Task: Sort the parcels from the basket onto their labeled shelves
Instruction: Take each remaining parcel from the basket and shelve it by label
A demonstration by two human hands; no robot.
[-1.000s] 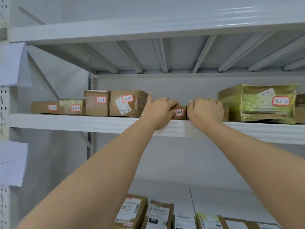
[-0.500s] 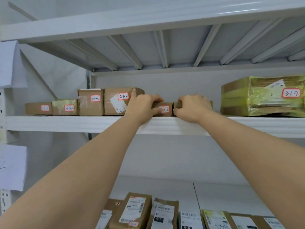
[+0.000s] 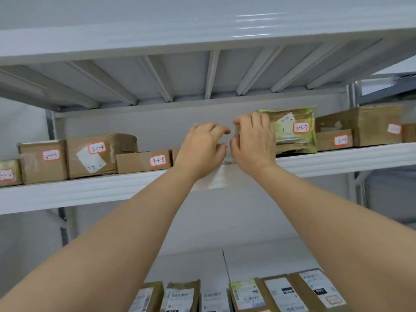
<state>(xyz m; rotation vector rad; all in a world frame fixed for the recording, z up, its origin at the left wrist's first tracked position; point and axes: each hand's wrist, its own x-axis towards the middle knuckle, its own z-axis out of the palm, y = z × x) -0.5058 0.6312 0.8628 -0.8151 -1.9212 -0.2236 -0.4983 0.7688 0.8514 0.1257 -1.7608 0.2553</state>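
Observation:
On the upper shelf (image 3: 112,192) stand brown boxes with red-framed labels, among them one marked 3-1-4 (image 3: 99,154) and a low one marked 3-1-5 (image 3: 141,162). Behind my left hand (image 3: 202,149) shows the edge of a small brown box (image 3: 175,156). That hand hovers with fingers loosely curled and holds nothing. My right hand (image 3: 253,143) lies over the left end of the yellow-green parcel marked 3-1-7 (image 3: 295,131). Its fingers curl at the parcel's top and its thumb sits below, so it seems to grip that end.
Right of the yellow-green parcel stand a small box (image 3: 333,139) and a larger brown box (image 3: 364,124). Another shelf's ribbed underside (image 3: 211,73) hangs close above. On the lower shelf stand several parcels with printed labels (image 3: 283,293).
Both hands have left the small boxes beside 3-1-5 and moved right. My right hand now reaches the yellow-green parcel. The camera has swung right.

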